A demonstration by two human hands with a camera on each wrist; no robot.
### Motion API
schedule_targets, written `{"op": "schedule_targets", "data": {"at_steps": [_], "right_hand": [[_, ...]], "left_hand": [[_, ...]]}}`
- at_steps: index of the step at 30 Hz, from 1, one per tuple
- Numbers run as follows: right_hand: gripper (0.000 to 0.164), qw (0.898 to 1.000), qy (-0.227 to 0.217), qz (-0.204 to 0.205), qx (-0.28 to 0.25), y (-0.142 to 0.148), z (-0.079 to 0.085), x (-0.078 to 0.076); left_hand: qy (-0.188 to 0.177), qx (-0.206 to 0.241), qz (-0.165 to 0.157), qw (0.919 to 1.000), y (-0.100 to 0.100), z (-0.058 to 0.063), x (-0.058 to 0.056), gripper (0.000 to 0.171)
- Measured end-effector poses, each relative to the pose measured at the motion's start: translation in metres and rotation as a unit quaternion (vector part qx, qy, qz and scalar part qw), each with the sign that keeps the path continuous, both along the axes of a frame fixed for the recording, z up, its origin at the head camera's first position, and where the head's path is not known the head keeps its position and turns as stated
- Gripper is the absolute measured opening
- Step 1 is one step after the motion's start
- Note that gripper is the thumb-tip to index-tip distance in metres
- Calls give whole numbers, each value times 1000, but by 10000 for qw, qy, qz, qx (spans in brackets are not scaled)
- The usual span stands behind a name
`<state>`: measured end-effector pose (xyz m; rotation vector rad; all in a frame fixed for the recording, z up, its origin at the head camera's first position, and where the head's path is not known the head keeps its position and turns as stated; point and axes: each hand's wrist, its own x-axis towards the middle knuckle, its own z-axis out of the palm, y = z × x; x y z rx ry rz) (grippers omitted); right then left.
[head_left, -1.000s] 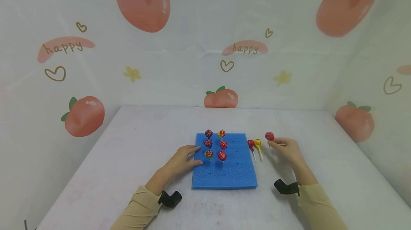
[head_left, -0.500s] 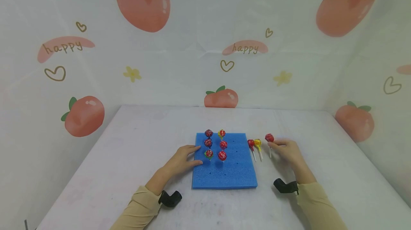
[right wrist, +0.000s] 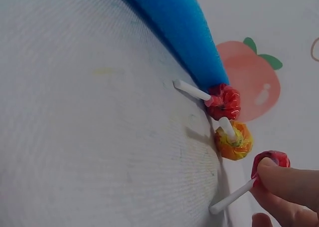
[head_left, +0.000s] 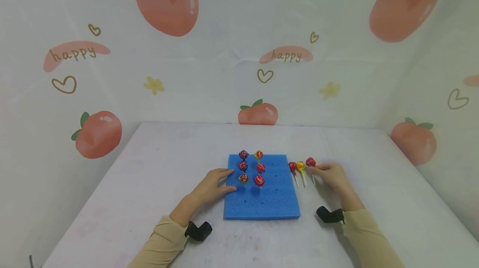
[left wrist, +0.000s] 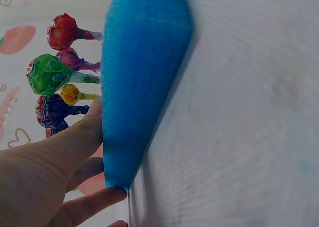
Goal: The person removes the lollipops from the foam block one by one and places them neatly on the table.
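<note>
At nine o'clock, the left hand (head_left: 207,186), unclenched, touches the blue foam (head_left: 275,207); off its two o'clock, the right hand (head_left: 333,175) pinches a red lollipop (head_left: 310,162). Likely light (perhaps slippery-wrapped), it's best held high on its stick (right wrist: 234,196).

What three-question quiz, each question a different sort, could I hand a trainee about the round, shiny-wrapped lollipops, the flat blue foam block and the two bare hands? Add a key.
1. How many round, shiny-wrapped lollipops stand in the flat blue foam block?
2. What does the bare right hand pinch?
a) a yellow-wrapped round lollipop
b) a red-wrapped round lollipop on a white stick
c) the foam block's edge
3. True or false: the bare left hand touches the foam block.

Key: 1. Six. 2. b. 3. True.
</note>
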<state>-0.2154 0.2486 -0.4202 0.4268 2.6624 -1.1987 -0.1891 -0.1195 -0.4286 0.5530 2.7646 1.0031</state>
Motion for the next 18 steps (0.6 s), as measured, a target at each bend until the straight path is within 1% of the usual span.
{"op": "schedule_targets", "data": {"at_steps": [2,5,11,18], "right_hand": [[54,10000,-39,4,43,-1,0,0],[52,9998,32,98,151,0,-1,-1],[42,9988,341,228,253,-1,-3,-1],[41,9982,414,264,352,-2,-5,-1]], "left_hand": [[28,-8,-1,10000,0,0,0,60],[41,-15,7,10000,0,-1,0,60],[10,-25,31,10000,0,-1,0,60],[-14,-36,22,10000,0,-1,0,61]]}}
